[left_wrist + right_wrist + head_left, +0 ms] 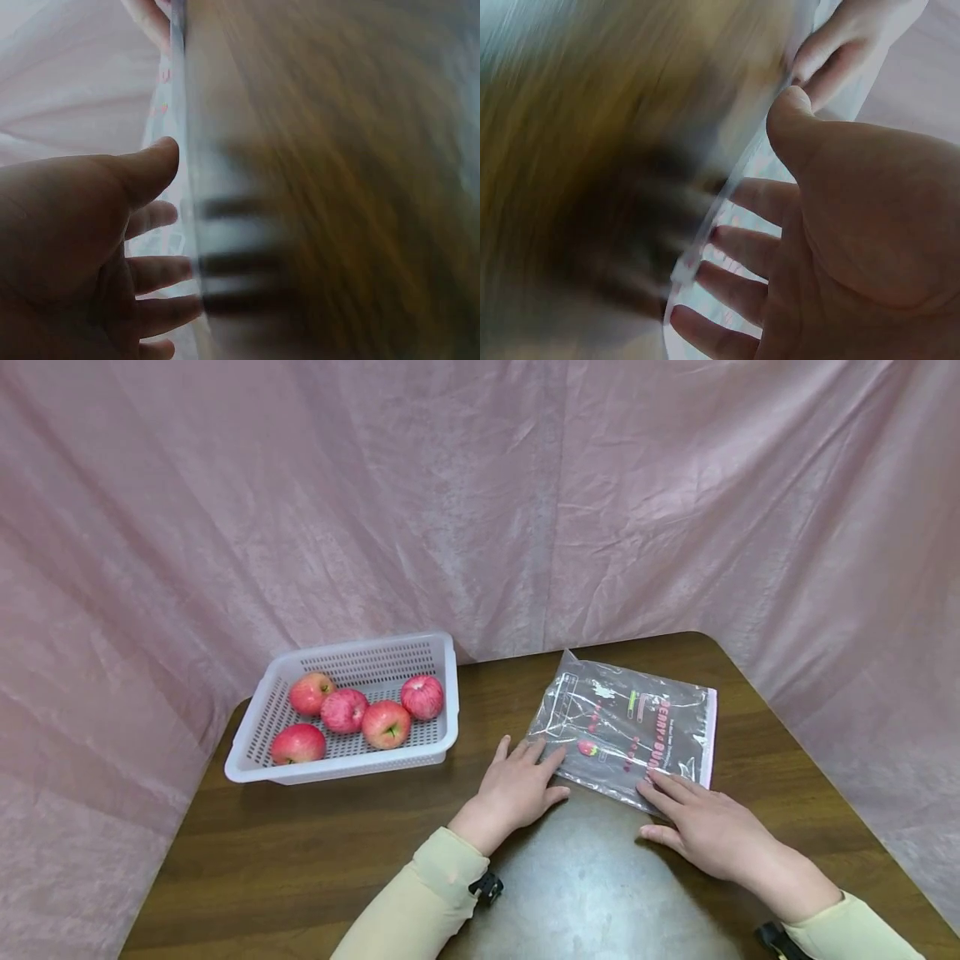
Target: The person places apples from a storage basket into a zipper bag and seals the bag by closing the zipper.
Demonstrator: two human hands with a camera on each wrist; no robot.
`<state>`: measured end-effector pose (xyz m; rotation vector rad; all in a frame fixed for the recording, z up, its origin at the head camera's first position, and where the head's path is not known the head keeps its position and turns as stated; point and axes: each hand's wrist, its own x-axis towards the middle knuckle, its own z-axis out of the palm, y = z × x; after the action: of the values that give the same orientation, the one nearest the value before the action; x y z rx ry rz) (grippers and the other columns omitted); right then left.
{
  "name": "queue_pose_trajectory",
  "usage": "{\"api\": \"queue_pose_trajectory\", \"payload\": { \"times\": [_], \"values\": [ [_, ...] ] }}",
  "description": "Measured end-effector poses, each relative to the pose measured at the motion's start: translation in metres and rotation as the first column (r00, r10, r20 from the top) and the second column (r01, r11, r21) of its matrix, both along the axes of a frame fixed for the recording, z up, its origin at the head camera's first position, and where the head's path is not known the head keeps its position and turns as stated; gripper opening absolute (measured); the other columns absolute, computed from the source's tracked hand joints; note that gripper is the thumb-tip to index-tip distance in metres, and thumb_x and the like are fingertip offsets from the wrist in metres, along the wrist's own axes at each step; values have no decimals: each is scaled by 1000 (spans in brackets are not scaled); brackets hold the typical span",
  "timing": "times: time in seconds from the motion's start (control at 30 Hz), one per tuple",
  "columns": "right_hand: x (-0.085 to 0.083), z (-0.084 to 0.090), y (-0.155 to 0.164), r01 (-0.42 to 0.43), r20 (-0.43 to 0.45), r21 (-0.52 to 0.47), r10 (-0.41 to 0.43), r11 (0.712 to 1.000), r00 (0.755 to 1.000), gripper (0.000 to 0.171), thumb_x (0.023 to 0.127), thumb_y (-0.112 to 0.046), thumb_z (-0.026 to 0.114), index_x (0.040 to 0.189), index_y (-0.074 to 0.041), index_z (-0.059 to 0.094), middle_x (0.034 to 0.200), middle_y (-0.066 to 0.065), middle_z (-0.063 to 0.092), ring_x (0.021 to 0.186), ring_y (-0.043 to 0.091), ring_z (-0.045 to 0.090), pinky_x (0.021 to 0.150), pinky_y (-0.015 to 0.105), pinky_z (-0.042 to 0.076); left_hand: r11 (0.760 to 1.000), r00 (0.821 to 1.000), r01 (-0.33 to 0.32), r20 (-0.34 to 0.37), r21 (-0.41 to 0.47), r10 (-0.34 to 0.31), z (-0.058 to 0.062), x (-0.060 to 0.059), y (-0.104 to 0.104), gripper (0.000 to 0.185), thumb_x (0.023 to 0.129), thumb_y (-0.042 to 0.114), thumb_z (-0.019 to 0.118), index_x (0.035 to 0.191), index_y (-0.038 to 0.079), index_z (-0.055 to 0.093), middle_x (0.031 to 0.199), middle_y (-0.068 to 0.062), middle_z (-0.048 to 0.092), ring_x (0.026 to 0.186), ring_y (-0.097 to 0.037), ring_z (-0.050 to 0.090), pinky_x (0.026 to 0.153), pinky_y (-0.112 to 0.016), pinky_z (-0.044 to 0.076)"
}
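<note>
A clear plastic bag with pink lettering and a strawberry print lies flat on the table, a pale strip along its right edge. My left hand rests its spread fingers on the bag's near left corner. At the near right corner, my right hand touches the bag with extended fingers, thumb apart. Both wrist views show the left palm and right palm from below, fingers lying along the bag's edge. Neither hand grips anything.
To the left stands a white perforated plastic basket holding several red apples. The brown wooden table has a rounded far right corner. Pink cloth hangs behind and at the sides.
</note>
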<state>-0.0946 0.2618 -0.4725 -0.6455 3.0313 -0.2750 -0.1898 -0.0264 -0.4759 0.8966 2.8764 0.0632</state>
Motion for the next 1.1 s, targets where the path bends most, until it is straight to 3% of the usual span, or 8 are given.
{"api": "queue_pose_trajectory", "payload": {
  "times": [0.13,0.3,0.4,0.53,0.67,0.77,0.9,1.1],
  "values": [
    [6,-1,-11,-32,-39,15,32,999,999,66,104,-57,71,152,-12,67,159,20,59,140,44,60,98,65,56,1000,1000,-26,1,-9,26,-4,-8,-3,62,113,62,50,165,28,54,172,-8,45,159,-36,41,132,-61,19],
    [6,0,-16,-77,-84,-16,76,997,994,62,103,-53,74,150,-13,70,153,17,65,136,41,64,104,63,54,1000,996,-19,-83,12,20,-7,-9,-1,59,113,63,48,159,27,59,169,-9,49,157,-38,43,130,-65,22],
    [-7,4,-10,-95,-152,-45,87,994,985,58,103,-46,76,148,-10,70,151,18,65,136,43,63,108,65,51,999,989,21,-147,26,-17,-6,-3,7,59,112,62,50,159,28,59,169,-9,49,157,-37,44,129,-66,26],
    [-42,8,5,-69,-198,-58,56,996,979,57,105,-37,76,151,-6,66,158,24,58,144,50,54,115,68,44,995,987,98,-128,-18,-100,-7,8,23,62,112,64,48,165,32,53,174,-4,43,159,-32,42,129,-62,28],
    [-77,7,20,-3,-107,-23,0,1000,994,60,109,-37,70,158,-4,58,164,30,48,151,54,43,119,69,38,989,990,130,-43,-68,-133,-11,15,33,65,112,66,47,169,35,46,176,0,40,160,-32,40,130,-57,28],
    [-90,1,29,35,-8,3,-35,999,999,65,111,-41,66,162,-4,53,166,32,44,151,57,41,116,73,40,989,990,137,-7,-61,-137,-11,17,35,65,112,65,47,170,36,45,175,-1,41,159,-36,41,130,-52,31],
    [-91,-5,35,70,72,12,-71,997,995,70,111,-48,63,164,-4,50,166,34,42,150,62,40,113,75,41,988,989,148,-13,-40,-148,-7,15,33,65,112,65,48,169,34,46,173,-7,44,157,-38,43,128,-47,35],
    [-88,-2,35,106,106,47,-111,993,988,74,111,-54,59,164,-4,50,169,33,38,154,58,36,114,75,40,993,992,118,-39,-31,-119,-1,9,23,65,112,64,49,170,33,44,169,-11,48,154,-33,47,128,-47,36]
  ]
}}
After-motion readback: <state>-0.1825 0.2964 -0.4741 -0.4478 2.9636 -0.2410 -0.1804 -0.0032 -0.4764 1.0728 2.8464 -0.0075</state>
